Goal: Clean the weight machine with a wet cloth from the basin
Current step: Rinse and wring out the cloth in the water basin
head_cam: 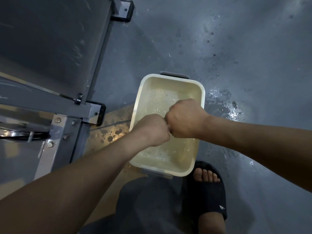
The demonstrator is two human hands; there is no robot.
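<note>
A cream plastic basin (201, 92) with grey handles sits on the floor, holding cloudy, foamy water. Both my fists hover over its middle, knuckles pressed together. My left hand (152, 130) and my right hand (184, 118) are clenched tight around the cloth, which is almost wholly hidden inside them; only a pale sliver (168, 130) shows between the fists. The grey weight machine (55, 48) stands at the left, its steel frame and bolted foot plates close beside the basin.
The grey floor (236, 48) is wet, with puddles and splashes right of the basin and drops on a brownish patch to its left. My right foot in a black slide sandal (208, 191) stands just below the basin.
</note>
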